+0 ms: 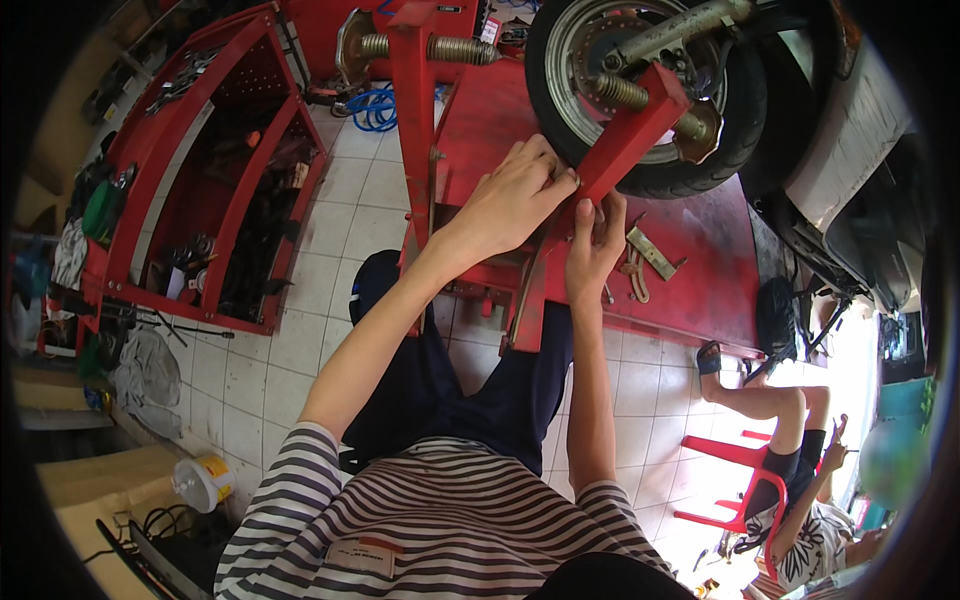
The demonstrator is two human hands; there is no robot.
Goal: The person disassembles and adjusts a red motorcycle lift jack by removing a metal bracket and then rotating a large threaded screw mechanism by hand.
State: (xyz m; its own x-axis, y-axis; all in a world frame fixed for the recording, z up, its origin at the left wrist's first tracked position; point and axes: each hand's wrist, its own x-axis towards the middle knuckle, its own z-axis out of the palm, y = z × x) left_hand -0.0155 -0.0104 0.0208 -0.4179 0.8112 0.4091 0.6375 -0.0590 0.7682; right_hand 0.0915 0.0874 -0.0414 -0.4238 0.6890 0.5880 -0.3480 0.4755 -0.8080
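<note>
Tools [186,76] in cart [148,158] (hands [510,203] [592,250] at stand [632,135])

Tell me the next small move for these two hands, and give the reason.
Probably brace the red clamp post with the right hand while the left hand feels along its left edge. Both hands are gathered low on the post, close together, beside the motorcycle wheel. What the left hand pinches, if anything, is too hidden to tell.
</note>
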